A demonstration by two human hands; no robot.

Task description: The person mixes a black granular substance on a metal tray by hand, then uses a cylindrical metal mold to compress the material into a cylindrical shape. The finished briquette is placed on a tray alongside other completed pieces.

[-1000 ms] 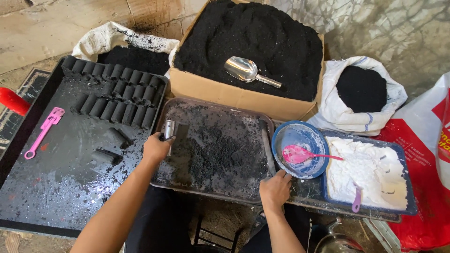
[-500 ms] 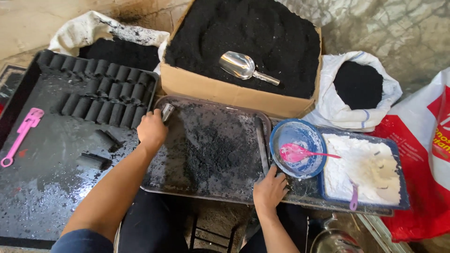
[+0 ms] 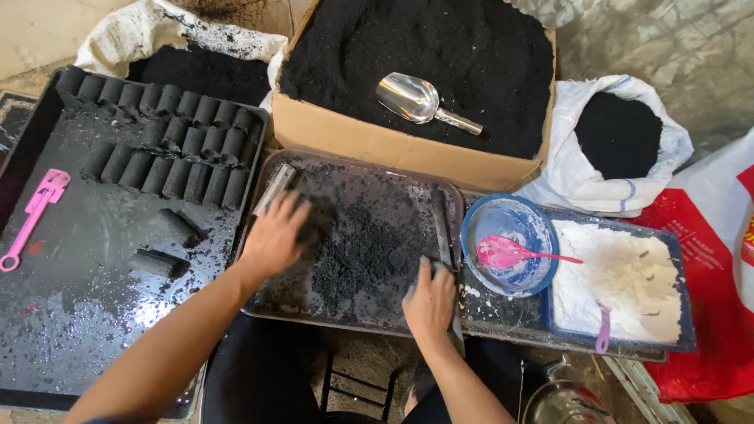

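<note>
The left hand (image 3: pixel 275 235) lies palm down with its fingers spread on the black powder (image 3: pixel 361 243) at the left end of the metal tray (image 3: pixel 369 318), its grip open and holding nothing; its fingertips come just beside a short metal tube (image 3: pixel 275 188) that leans on the tray's upper left corner, its long axis running diagonally from lower left to upper right. The right hand (image 3: pixel 430 302) rests on the tray's lower right part, fingers flat and loosely open against the powder, holding nothing, next to a narrow dark bar (image 3: pixel 442 228) whose long axis runs nearly straight away from the person. Compared with half a second ago, the left hand has slid from the tube down into the tray, and the right hand has moved in from the tray's near rim onto the powder. The powder heaps in the tray's middle, leaving thinner patches toward the rims. To the left, a black tray (image 3: pixel 47 314) holds rows of black cylinders (image 3: pixel 173 137) and a pink tool (image 3: pixel 31 216), with open wet room near the person. To the right sit a blue bowl (image 3: pixel 510 243) with a pink spoon (image 3: pixel 510 255) and a tray of white powder (image 3: pixel 620 286); beyond lies a cardboard box (image 3: pixel 393 145) with a metal scoop (image 3: pixel 420 100).
</note>
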